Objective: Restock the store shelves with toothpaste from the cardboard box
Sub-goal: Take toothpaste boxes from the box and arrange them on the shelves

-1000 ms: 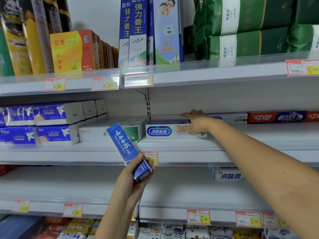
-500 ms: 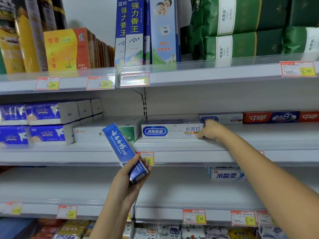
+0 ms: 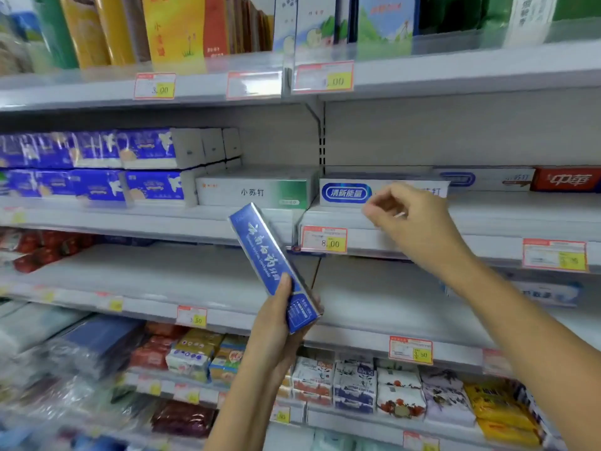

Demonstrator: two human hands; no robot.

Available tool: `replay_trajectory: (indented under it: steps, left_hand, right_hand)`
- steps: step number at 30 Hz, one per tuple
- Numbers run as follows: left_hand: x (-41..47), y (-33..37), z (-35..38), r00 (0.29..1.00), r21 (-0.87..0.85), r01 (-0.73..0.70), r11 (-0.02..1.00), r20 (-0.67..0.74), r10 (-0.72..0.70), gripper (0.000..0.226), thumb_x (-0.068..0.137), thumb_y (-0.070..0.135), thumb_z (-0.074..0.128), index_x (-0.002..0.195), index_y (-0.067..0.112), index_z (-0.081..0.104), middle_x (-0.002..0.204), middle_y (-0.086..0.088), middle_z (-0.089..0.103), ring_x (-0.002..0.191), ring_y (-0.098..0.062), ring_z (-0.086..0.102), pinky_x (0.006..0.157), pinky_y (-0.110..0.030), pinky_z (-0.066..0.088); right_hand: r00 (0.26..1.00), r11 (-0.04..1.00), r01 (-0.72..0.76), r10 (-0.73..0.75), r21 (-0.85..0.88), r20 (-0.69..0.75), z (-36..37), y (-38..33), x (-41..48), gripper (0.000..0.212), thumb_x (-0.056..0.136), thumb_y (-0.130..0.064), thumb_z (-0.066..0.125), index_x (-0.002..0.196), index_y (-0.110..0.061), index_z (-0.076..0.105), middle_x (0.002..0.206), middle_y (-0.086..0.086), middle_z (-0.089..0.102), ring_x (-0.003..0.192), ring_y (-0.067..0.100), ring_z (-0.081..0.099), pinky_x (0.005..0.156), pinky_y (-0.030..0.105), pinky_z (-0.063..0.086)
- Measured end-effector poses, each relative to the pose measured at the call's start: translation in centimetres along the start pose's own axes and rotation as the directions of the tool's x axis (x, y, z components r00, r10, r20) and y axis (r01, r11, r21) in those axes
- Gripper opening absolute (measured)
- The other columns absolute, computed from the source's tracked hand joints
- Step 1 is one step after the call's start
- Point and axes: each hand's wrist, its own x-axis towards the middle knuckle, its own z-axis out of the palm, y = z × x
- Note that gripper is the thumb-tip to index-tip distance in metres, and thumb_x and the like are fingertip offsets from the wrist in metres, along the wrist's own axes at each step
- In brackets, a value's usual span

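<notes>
Diagonally, blue toothpaste box (image 3: 260, 249) — top up-left, left hand (image 3: 273, 327) grip round base, right hand (image 3: 413, 219) loose, empty.

Shop, retail aisle. Tiered grey metal shelves (image 3: 455, 76) hang on a slotted upright (image 3: 322, 148), with a clear plastic lip along each front edge. Red-and-yellow price tags (image 3: 324, 239) sit on the edges; the readable ones say 3.00, 8.00, 3.50. Stock is faced out in rows, several copies of each. Toothpaste cartons (image 3: 257, 190) lie lengthwise on the middle shelf, with blue tissue packs (image 3: 146, 187) stacked to their left and a red carton (image 3: 566, 180) at far right. Small wrapped packs (image 3: 354, 388) line a lower shelf. Tall printed boxes (image 3: 172, 27) stand on the top one. Left side is blurred.
</notes>
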Motion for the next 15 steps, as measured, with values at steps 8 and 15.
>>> replay_trajectory:
  steps: [8, 15]
  left_hand:
    - [-1.9, -2.4, -8.1, 0.965, 0.236, 0.085, 0.968, -0.263, -0.021, 0.035, 0.100, 0.039, 0.035, 0.103, 0.018, 0.062, 0.087, -0.008, 0.071, 0.082, -0.021, 0.066, 0.075, -0.030, 0.053]
    - [-0.7, -1.8, -14.3, 0.945, 0.389, 0.107, 0.915, -0.326, 0.028, 0.023, 0.098, 0.041, 0.042, 0.101, 0.028, 0.060, 0.105, -0.003, 0.067, 0.096, -0.018, 0.064, 0.093, -0.042, 0.049]
  right_hand:
    - [0.536, 0.840, -0.542, 0.329, 0.019, 0.777, 14.0, 0.9, -10.0, 0.024, 0.084, -0.034, 0.069, 0.101, -0.018, 0.064, 0.095, 0.003, 0.071, 0.073, 0.011, 0.069, 0.069, 0.031, 0.059]
    - [0.516, 0.640, -0.749, 0.400, 0.172, 0.758, 21.0, 0.7, -11.7, 0.024, 0.086, -0.019, 0.067, 0.104, -0.004, 0.062, 0.087, 0.008, 0.070, 0.071, 0.020, 0.067, 0.067, 0.035, 0.058]
